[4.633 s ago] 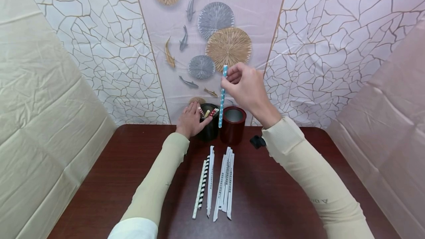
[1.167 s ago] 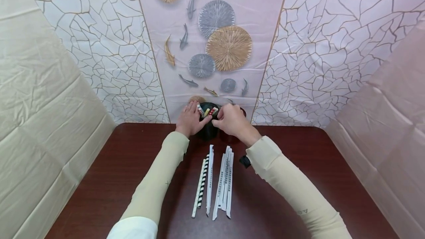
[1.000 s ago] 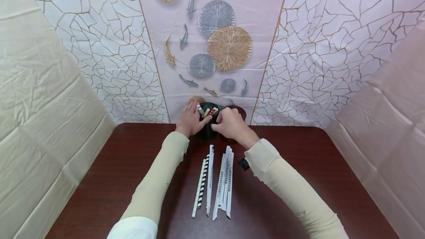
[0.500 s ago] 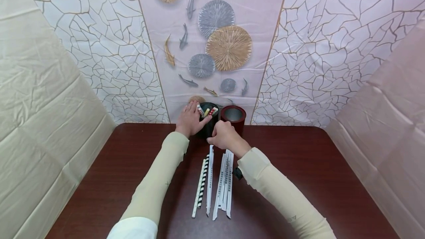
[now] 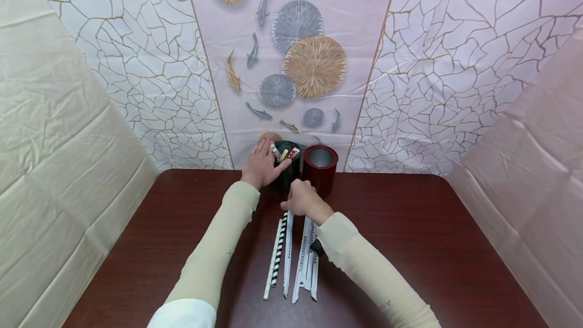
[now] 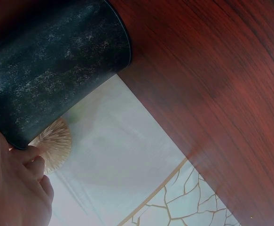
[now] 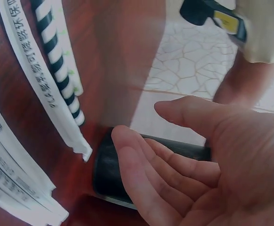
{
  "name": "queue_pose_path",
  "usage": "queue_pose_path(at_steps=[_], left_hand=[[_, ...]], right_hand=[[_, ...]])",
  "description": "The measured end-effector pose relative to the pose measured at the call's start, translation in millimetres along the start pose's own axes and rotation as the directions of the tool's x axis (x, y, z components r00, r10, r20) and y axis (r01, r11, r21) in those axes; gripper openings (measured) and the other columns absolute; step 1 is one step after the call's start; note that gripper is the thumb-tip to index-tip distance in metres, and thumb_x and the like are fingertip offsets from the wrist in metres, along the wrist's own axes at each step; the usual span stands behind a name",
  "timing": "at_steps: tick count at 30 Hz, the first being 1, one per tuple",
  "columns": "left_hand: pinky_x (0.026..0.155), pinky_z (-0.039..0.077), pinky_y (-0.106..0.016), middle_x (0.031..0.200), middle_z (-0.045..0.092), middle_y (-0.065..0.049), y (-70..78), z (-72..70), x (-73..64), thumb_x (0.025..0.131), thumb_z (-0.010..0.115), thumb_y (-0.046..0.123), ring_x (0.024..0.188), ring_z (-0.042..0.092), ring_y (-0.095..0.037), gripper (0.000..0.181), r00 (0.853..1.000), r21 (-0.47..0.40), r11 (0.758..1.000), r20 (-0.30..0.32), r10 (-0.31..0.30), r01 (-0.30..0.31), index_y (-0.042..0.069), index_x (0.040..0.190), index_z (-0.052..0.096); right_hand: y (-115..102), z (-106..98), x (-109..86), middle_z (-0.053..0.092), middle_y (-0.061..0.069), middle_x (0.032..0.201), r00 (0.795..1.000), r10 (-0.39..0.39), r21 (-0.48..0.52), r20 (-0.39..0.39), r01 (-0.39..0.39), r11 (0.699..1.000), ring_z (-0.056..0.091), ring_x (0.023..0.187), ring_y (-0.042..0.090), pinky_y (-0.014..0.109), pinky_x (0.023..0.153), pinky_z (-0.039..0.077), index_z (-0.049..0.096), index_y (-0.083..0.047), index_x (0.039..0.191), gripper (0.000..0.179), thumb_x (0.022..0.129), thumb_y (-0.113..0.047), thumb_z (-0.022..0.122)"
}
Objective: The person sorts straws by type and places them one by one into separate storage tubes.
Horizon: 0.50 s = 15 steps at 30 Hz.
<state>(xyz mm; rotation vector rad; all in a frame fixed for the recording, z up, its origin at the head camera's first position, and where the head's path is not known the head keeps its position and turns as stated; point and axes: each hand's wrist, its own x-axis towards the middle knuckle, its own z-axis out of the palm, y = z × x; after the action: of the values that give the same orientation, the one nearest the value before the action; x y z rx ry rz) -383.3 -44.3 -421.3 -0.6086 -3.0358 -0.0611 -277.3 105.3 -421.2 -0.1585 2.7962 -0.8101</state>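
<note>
Hovering by straws (image 5: 288, 254), right hand (image 5: 302, 199) shows palm (image 7: 242, 174) only in right-wrist view.

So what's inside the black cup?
The tops of several straws show in the black cup, including a yellow straw and a red-and-white straw. Their lower lengths and the cup's bottom are hidden, and the left hand covers part of its side.

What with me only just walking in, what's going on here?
A person's left hand holds the black cup, which has several colorful straws standing in it; a red cup sits beside it. On the table lie a pale straw, a striped straw and some paper-wrapped straws. The right hand, holding nothing visible, hovers near their far ends.
</note>
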Motion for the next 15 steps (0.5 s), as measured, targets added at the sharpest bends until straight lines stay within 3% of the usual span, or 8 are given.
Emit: queue_pose_path(at_steps=[7, 15], left_hand=[[0.137, 0.012, -0.043, 0.179, 0.01, -0.015, -0.3, -0.2, -0.9, 0.106, 0.019, 0.075, 0.168, 0.008, -0.029, 0.097, 1.0, -0.018, 1.0, -0.004, 0.0, 0.0, 0.0, 0.167, 0.021], [0.136, 0.013, -0.043, 0.179, 0.01, -0.015, -0.9, 0.6, -0.7, 0.106, 0.02, 0.075, 0.168, 0.009, -0.029, 0.097, 1.0, -0.009, 1.0, -0.011, 0.001, -0.001, 0.0, 0.166, 0.024]], right_hand=[[8, 18, 6.5, 0.076, 0.014, 0.076, 0.999, 0.04, 0.055, 0.019, -0.041, 0.998, 0.077, 0.076, 0.032, 0.027, 0.054, 0.051, 0.077, -0.002, 0.085, 0.025, 0.098, -0.024, 0.077], [16, 31, 20.7, 0.072, 0.011, 0.066, 0.993, 0.111, 0.082, 0.026, -0.113, 0.99, 0.075, 0.065, 0.029, 0.028, 0.051, 0.05, 0.072, -0.005, 0.077, 0.028, 0.097, -0.024, 0.078]])
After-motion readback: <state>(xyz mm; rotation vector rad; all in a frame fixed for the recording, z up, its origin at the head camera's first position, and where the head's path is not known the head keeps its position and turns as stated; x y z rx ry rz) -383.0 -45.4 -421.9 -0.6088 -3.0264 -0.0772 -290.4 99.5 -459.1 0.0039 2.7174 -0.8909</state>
